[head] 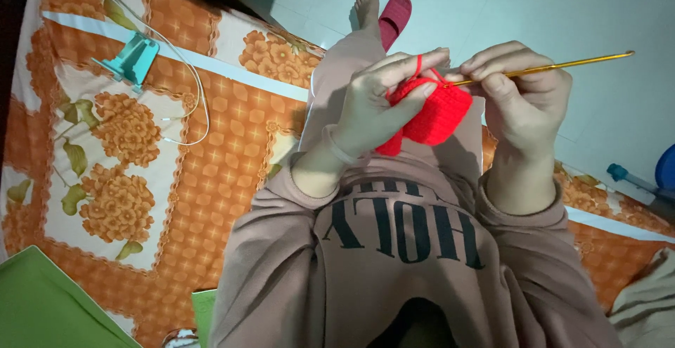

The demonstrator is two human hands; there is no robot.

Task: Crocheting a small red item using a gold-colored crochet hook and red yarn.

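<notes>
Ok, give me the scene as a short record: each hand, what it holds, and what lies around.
left hand: grips the red crochet piece, red yarn looped over the forefinger
right hand: holds the gold hook, tip at the piece's top edge
posture: seated on the bed, one bare foot on the floor beside a red slipper
bedsheet: orange, floral
on the bed: teal stand, white cable
bottom left: green sheet
</notes>
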